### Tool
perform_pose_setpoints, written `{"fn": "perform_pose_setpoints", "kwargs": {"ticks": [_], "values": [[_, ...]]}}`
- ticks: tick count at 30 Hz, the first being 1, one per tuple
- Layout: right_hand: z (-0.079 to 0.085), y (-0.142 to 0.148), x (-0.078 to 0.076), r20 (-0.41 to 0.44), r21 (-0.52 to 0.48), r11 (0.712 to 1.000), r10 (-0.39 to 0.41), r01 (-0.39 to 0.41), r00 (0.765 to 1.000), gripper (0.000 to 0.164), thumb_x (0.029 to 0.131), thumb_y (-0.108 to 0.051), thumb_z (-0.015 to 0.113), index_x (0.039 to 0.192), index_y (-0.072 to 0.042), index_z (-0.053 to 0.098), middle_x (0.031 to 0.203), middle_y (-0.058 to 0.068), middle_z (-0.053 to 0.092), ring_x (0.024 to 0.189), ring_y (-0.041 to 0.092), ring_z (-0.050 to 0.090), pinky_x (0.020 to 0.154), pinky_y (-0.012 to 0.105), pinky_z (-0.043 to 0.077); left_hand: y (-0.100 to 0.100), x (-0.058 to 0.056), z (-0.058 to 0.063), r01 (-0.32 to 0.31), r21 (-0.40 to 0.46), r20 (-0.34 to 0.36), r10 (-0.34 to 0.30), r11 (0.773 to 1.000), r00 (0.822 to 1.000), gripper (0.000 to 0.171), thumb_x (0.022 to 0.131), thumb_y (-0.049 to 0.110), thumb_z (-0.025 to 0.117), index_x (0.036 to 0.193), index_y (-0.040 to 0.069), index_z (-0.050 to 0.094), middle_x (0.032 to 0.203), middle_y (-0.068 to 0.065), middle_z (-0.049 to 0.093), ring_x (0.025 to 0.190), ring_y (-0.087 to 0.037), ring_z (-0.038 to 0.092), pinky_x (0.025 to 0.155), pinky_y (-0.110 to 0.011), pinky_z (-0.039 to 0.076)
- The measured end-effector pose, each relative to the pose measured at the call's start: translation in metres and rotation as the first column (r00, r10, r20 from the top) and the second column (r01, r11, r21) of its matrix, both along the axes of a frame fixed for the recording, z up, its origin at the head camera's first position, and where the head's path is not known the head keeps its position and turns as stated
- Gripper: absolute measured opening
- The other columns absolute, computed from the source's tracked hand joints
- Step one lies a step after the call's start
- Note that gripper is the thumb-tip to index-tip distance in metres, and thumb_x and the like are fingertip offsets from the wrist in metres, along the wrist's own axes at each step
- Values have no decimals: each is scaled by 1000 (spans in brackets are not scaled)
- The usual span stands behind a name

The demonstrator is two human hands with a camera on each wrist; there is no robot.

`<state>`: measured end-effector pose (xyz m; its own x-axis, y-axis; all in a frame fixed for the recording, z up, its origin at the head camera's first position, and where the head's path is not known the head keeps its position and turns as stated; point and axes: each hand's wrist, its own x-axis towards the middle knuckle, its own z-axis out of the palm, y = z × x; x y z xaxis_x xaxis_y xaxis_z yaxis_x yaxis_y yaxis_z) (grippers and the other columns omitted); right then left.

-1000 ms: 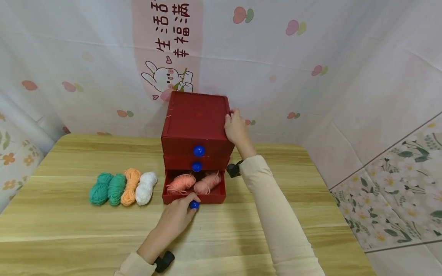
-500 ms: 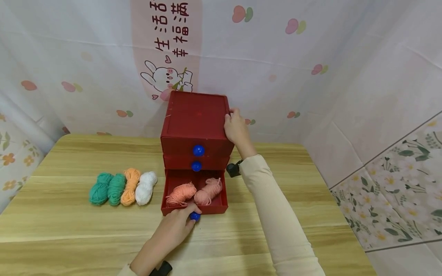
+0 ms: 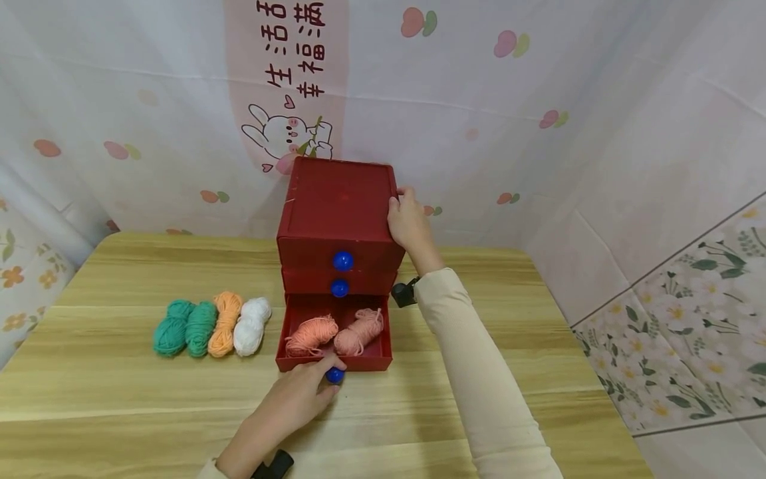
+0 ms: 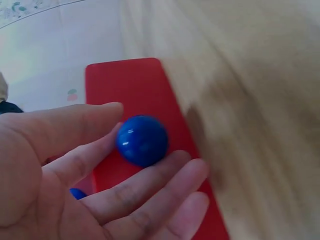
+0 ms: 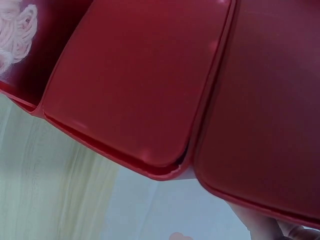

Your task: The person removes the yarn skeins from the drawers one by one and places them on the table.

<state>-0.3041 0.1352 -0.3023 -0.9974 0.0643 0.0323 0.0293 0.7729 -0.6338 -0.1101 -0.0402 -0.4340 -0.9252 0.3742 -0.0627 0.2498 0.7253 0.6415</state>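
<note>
A red drawer cabinet [image 3: 344, 199] stands at the back of the table, its bottom drawer [image 3: 362, 363] pulled out. Inside that drawer lie a coral yarn skein [image 3: 312, 335] and a dusty pink yarn skein [image 3: 360, 332]. My left hand [image 3: 299, 392] is at the drawer's blue knob [image 3: 334, 374]. In the left wrist view the fingers are loosely spread around the knob [image 4: 143, 140], with the thumb tip apart from it. My right hand [image 3: 411, 223] holds the cabinet's top right edge, thumb over the top; in the right wrist view only a bit of its fingers [image 5: 262, 225] shows.
Left of the cabinet, two green skeins [image 3: 187, 327], an orange skein [image 3: 225, 324] and a white skein [image 3: 252, 326] lie in a row on the wooden table [image 3: 479, 319]. Two upper drawers with blue knobs [image 3: 342, 261] are closed. A printed curtain [image 3: 467, 120] hangs behind.
The bottom drawer has slid out further toward me with both skeins in it, then stopped. My left hand's fingers have loosened from the knob. The right hand stays on the cabinet.
</note>
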Motion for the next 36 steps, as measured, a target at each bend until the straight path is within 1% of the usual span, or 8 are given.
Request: {"fn": "perform_pose_setpoints", "kwargs": {"ticks": [4, 8, 11, 15, 18, 24, 29, 36], "values": [[0, 1, 0, -7, 6, 1000, 4, -4, 1000, 45, 102, -31, 29, 142, -10, 29, 135, 17, 48, 117, 30, 52, 96, 43, 42, -4, -2, 10, 8, -21, 13, -8, 1000, 1000, 24, 86, 15, 65, 109, 20, 66, 68, 3, 56, 53, -9, 40, 51, -26, 33], [0, 2, 0, -6, 6, 1000, 5, -5, 1000, 45, 102, -30, 29, 142, -10, 29, 134, 18, 49, 116, 30, 53, 95, 44, 43, -10, -8, 24, 18, -1, -23, -18, 1000, 1000, 17, 88, 19, 63, 103, 21, 70, 60, 10, 48, 48, -5, 38, 46, -22, 32], [0, 2, 1, -5, 5, 1000, 5, -5, 1000, 45, 102, -30, 29, 142, -10, 29, 134, 17, 49, 116, 30, 52, 95, 44, 42, -16, -17, 34, -9, 17, -84, 11, 1000, 996, 14, 88, 21, 63, 99, 19, 71, 66, 11, 56, 53, -4, 43, 48, -20, 35], [0, 2, 1, -9, 8, 1000, 2, -2, 1000, 44, 102, -30, 29, 141, -10, 29, 134, 18, 49, 116, 30, 53, 95, 44, 42, -19, -32, 40, -85, -5, -154, 83, 996, 985, 18, 86, 17, 65, 103, 13, 69, 88, -3, 68, 60, -9, 52, 51, -22, 42], [0, 2, 2, -8, 6, 1000, 5, -5, 1000, 44, 102, -30, 29, 142, -10, 28, 133, 18, 49, 115, 30, 53, 95, 44, 43, -19, -41, 37, -109, -52, -170, 98, 993, 981, 25, 83, 13, 68, 108, 7, 66, 102, -13, 66, 65, -15, 55, 55, -26, 46], [0, 1, 1, -9, -2, 1000, 7, -7, 1000, 45, 102, -31, 29, 142, -10, 28, 132, 17, 50, 114, 30, 54, 94, 44, 43, -17, -54, 21, -77, -192, -203, 37, 978, 979, 40, 78, 13, 73, 115, 4, 60, 106, -18, 61, 91, -33, 60, 69, -43, 53], [0, 1, 0, -10, 3, 1000, 6, -6, 1000, 44, 102, -31, 29, 141, -10, 29, 131, 17, 51, 111, 30, 55, 93, 44, 44, -13, -61, 12, -81, -262, -208, 26, 962, 978, 44, 75, 12, 75, 115, 5, 60, 102, -17, 61, 86, -33, 58, 65, -42, 52], [0, 1, 1, -5, -2, 1000, 12, -12, 1000, 44, 102, -30, 29, 141, -10, 28, 130, 17, 51, 111, 30, 55, 93, 43, 44, -9, -66, 7, -72, -309, -195, 10, 948, 981, 41, 74, 13, 76, 111, 4, 60, 95, -15, 60, 80, -31, 57, 63, -41, 50]]}}
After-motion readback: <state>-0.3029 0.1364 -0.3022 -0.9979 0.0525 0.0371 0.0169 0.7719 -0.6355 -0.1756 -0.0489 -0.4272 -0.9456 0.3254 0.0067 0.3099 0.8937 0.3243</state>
